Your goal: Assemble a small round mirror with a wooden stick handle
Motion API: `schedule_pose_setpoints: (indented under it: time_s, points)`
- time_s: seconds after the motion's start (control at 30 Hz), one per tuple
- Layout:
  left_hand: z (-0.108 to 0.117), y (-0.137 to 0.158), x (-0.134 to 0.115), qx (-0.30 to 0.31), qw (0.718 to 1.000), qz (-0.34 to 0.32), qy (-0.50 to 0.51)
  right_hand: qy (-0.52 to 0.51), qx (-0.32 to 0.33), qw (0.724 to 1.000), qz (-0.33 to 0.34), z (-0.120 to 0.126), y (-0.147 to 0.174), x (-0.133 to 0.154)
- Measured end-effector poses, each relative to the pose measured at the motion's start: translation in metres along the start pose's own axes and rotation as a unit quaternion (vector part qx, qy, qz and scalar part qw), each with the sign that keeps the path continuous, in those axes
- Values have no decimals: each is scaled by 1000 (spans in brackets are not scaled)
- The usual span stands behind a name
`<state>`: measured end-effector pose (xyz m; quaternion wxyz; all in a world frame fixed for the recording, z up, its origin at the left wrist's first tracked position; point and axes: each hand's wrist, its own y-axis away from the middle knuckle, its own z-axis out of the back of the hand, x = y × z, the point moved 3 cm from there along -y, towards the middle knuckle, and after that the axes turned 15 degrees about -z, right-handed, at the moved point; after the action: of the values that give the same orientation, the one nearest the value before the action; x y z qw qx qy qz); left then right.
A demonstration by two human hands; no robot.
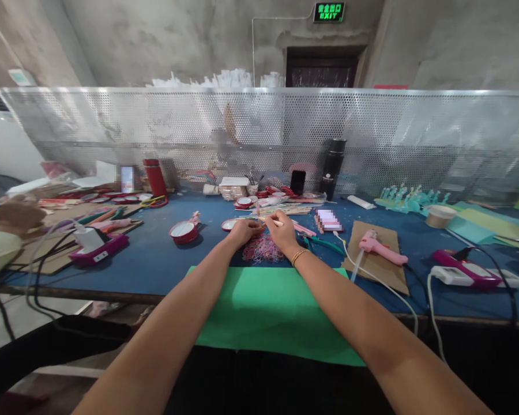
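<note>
Both my hands meet over a tangled pile of thin pink, purple and blue strands (263,250) near the front of the blue table. My right hand (282,231) is closed round a slim, pale pen-like stick (277,223). The fingers of my left hand (244,231) are pinched together close to the stick's end; what they hold is too small to name. Under my forearms a green sheet (268,311) hangs over the table edge. A white-topped, red-rimmed round tin (229,225) lies just left of my left hand.
A larger red-rimmed tin (184,232) stands left. To the right are teal-handled pliers (326,245), a phone (328,220), and a pink glue gun (383,249) on cardboard (391,276). Cables trail from power strips. A black flask (332,170) stands by the perforated metal screen (190,121). Another person sits left.
</note>
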<state>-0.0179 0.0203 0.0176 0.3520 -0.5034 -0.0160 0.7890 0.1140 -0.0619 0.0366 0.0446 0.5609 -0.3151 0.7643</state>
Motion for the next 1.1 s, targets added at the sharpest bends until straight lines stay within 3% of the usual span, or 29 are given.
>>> schedule_pose_setpoints:
  time_s: [0.6, 0.87, 1.1]
  points:
    - [1, 1, -4, 1, 1000, 3, -9, -2, -34, 999, -17, 4, -3, -6]
    - [-1, 1, -3, -9, 1000, 5, 0, 0, 4, 1000, -3, 1, 0, 3]
    - [1, 0, -2, 7, 1000, 4, -8, 4, -33, 999, -16, 5, -3, -3]
